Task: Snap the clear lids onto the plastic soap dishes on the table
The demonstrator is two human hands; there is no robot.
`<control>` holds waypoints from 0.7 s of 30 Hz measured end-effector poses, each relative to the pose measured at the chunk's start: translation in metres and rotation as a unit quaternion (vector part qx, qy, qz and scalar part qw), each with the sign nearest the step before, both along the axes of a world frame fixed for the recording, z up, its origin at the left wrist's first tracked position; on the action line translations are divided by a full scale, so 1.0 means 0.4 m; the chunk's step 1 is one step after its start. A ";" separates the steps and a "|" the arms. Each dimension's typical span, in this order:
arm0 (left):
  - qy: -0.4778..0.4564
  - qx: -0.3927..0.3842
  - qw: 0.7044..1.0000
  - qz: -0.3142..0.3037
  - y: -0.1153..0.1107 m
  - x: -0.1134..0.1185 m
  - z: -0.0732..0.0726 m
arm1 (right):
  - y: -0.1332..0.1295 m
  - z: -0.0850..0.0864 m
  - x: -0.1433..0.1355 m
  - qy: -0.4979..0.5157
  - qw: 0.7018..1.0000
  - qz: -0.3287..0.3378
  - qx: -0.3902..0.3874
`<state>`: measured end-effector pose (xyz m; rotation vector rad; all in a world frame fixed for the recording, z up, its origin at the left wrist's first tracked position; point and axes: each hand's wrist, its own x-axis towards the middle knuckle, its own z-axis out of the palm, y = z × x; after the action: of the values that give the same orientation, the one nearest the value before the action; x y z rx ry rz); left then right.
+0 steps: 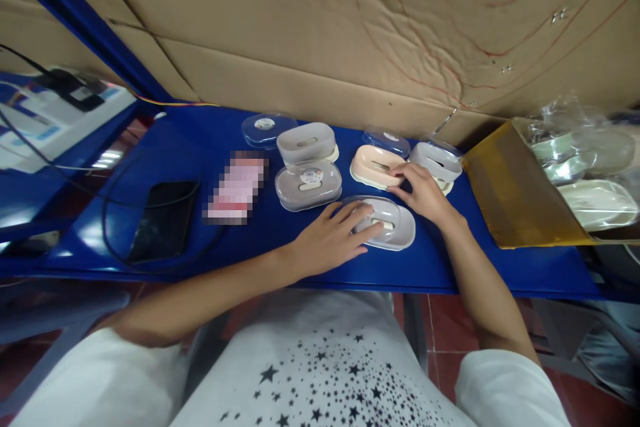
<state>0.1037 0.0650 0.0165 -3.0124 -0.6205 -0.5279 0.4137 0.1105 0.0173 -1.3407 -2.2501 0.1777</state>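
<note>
- Flat black device [164, 225], near the front edge of the blue surface [430, 267], toward its left end; a dark cable [105, 220] loops beside it.
- Pink item [237, 188], pixelated, to its right.
- White power strip [75, 125], beyond the left edge.
- Cardboard [250, 33], behind the back edge.

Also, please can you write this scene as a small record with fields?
left hand: fingers spread over front grey box
right hand: fingertips at right end of peach box; grip unclear
left pair: open grey box behind lidded grey box
clear lid: flat, far left of the row
black phone: on the table's left part
pink item: pixelated, details unreadable
carton: at right, holding plastic-wrapped containers
table: blue
</note>
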 end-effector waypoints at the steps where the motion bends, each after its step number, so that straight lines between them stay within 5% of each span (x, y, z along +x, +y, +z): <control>1: -0.007 -0.008 1.000 0.005 0.005 -0.001 -0.002 | -0.008 0.013 0.000 -0.007 1.000 -0.006 -0.001; 6: -0.046 -0.068 0.997 0.010 0.020 -0.006 -0.006 | -0.160 0.076 0.014 -0.002 0.995 -0.095 -0.032; 11: -0.050 -0.077 0.996 -0.010 0.027 0.012 0.005 | -0.334 0.027 0.003 0.036 0.984 -0.071 -0.157; 15: -0.031 -0.041 0.998 -0.044 0.038 0.044 0.020 | -0.344 -0.021 -0.029 0.065 0.983 -0.096 -0.145; 21: -0.036 -0.002 0.998 -0.060 0.048 0.058 0.011 | -0.299 -0.014 -0.048 0.060 0.989 -0.059 -0.122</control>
<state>0.1267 0.0842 0.0211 -3.0599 -0.4460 -0.6435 0.3944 -0.0090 0.0116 -1.5398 -2.0939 0.4925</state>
